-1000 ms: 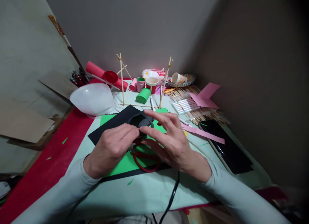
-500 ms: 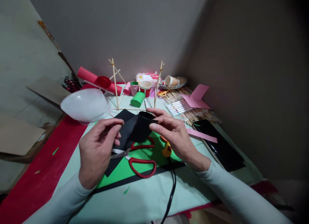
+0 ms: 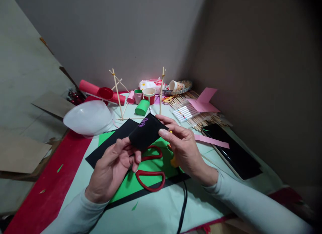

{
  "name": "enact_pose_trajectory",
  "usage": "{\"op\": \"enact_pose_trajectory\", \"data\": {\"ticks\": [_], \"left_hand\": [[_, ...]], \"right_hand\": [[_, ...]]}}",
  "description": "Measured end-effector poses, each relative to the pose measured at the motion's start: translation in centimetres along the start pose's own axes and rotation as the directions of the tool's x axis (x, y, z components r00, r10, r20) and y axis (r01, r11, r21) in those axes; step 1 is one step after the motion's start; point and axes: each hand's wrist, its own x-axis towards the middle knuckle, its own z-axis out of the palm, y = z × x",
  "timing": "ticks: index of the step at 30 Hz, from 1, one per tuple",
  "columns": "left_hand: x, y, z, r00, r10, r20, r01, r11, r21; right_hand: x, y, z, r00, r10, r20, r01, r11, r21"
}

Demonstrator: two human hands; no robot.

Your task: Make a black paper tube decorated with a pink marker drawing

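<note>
Between my hands is a piece of black paper with a small purple drawn mark near its upper left edge. My right hand pinches its right edge between thumb and fingers. At the lower left corner, my left hand has thumb and fingers closed on the same paper. Beneath lie scissors with red handles, their blades hidden by my left hand. Under them is a green sheet, with another black sheet on its left part. A yellow object is partly covered by my right hand.
Behind stand stick frames, a green paper roll, a paper cup and red tubes. A translucent bowl lies left. Markers, pink paper and a black tablet-like slab are right.
The black paper has turned, and its purple mark now shows. My left hand has moved down and right, from beside the paper to its lower left corner, with the palm turned up.
</note>
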Motion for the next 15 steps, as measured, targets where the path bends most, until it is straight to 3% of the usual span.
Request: {"op": "enact_pose_trajectory", "data": {"ticks": [2, 8, 12, 15], "left_hand": [[0.02, -0.05, 0.2, 1.0, -0.001, -0.004, 0.001, 1.0, -0.001], [0.58, -0.53, 0.45, 0.977, -0.058, -0.206, 0.069, 0.997, 0.046], [0.79, -0.42, -0.03, 0.963, -0.066, -0.261, 0.089, 0.993, 0.081], [0.68, -0.22, -0.19, 0.957, -0.053, -0.285, 0.091, 0.988, 0.123]], "right_hand": [[-0.19, -0.02, 0.11, 1.0, -0.023, -0.012, 0.023, 0.999, -0.024], [-0.68, -0.43, 0.3, 0.988, -0.131, 0.086, 0.149, 0.954, -0.259], [-0.48, -0.61, 0.18, 0.96, -0.237, 0.149, 0.279, 0.853, -0.442], [-0.35, -0.63, 0.02, 0.911, -0.361, 0.199, 0.409, 0.726, -0.553]]}}
